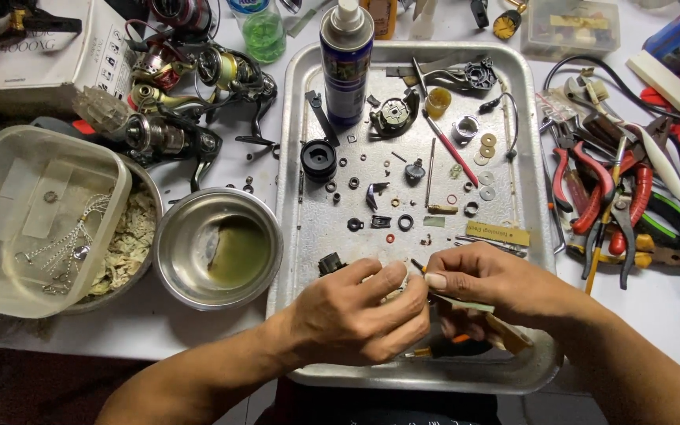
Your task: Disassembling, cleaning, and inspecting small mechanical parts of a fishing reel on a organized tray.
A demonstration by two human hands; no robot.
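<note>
Both hands met over the near edge of a dented, rectangular aluminium tray [297,157], where a fishing reel lay stripped into dozens of parts. The left hand [356,315] pinched a small pale part [397,294] between thumb and fingertips; the right hand [485,287] closed on a thin dark-tipped tool [419,266] and touched it to that part, a slip of yellowish card [505,330] tucked under its fingers. What the part was could not be told, as the fingers hid most of it.

A slip looked the likeliest risk: the part sat at fingertip level above the tray's rim, and a jolt could have sent it among the tiny black washers and rings [391,216] scattered on the scuffed metal, or off the table altogether.

A tall blue spray can with a white cap [345,63] stood at the tray's far end. To the left sat a polished steel bowl holding greenish liquid [218,248] and a cloudy plastic tub [33,216]; red-handled pliers [600,193] lay heaped at right.
</note>
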